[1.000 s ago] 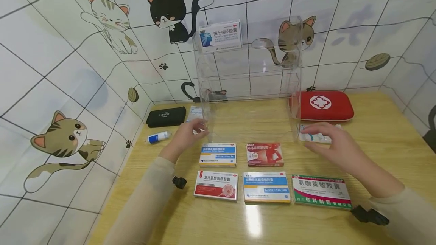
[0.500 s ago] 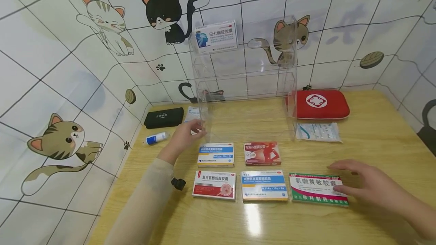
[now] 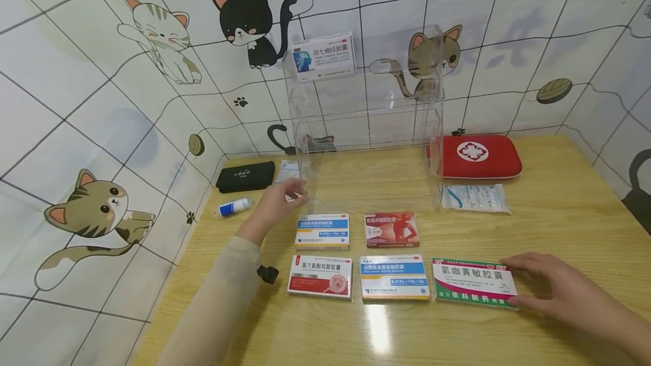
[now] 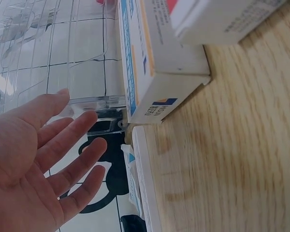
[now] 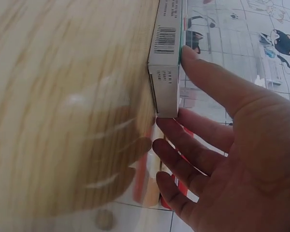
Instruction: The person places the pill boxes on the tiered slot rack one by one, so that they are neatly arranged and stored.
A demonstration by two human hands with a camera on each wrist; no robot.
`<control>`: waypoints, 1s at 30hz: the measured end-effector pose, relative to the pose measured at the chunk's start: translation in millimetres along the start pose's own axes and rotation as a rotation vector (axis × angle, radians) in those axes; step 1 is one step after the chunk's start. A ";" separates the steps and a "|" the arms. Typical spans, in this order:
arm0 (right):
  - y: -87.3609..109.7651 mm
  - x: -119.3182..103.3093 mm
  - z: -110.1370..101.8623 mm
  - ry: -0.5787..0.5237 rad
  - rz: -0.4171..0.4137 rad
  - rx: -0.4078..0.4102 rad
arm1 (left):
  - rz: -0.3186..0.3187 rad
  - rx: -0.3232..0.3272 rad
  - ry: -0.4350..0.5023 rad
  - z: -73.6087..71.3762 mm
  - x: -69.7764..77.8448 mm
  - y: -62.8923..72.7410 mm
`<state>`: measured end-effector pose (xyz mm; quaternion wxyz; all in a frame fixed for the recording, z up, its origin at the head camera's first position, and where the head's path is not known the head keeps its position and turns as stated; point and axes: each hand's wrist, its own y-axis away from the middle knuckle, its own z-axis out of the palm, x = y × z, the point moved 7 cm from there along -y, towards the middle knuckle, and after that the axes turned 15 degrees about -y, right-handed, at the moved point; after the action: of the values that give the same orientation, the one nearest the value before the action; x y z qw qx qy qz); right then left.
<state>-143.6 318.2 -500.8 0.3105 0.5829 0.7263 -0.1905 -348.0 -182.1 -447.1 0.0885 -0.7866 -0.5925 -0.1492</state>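
Note:
My right hand (image 3: 559, 290) is at the right end of a white medicine box with a green and magenta lower band (image 3: 468, 284). The thumb is at its near edge and the fingertips at its far edge, with the box lying flat on the table. In the right wrist view the thumb tip overlaps the box's upper edge, beside the barcode side (image 5: 166, 38). My left hand (image 3: 277, 202) stays beside the lower left side of a clear acrylic shelf (image 3: 366, 146), fingers loosely spread, as the left wrist view shows. A white medicine box (image 3: 322, 61) stands on the shelf's top tier.
Blue-and-white boxes (image 3: 322, 231) (image 3: 395, 277), a red box (image 3: 391, 229) and a red-and-white box (image 3: 320, 277) lie before the shelf. A red first-aid case (image 3: 480, 157) and a white packet (image 3: 475, 197) lie right; a black pouch (image 3: 246, 177) and small tube (image 3: 234, 207) left.
My right hand has left the shelf's right side, come down toward the front right, and closed in on the green-banded medicine box's end. The left hand has stayed beside the shelf.

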 end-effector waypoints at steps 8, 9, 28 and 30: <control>0.3 -9.3 -7.9 -0.129 0.070 0.064 | 0.003 -0.001 0.017 1.4 -0.5 1.0; -1.6 -12.9 -11.1 -0.153 0.064 0.085 | 0.004 0.005 0.018 0.6 -0.8 1.2; -95.0 -131.4 -145.4 -0.289 -0.268 0.497 | -0.027 0.008 0.023 2.5 -2.5 1.3; -109.3 -144.8 -162.5 -0.312 -0.274 0.534 | -0.031 0.006 0.025 2.9 -2.7 0.8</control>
<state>-267.8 289.5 -293.3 0.2256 0.5045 0.6662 -0.5008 -347.5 -183.8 -450.7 0.0959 -0.7752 -0.6039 -0.1587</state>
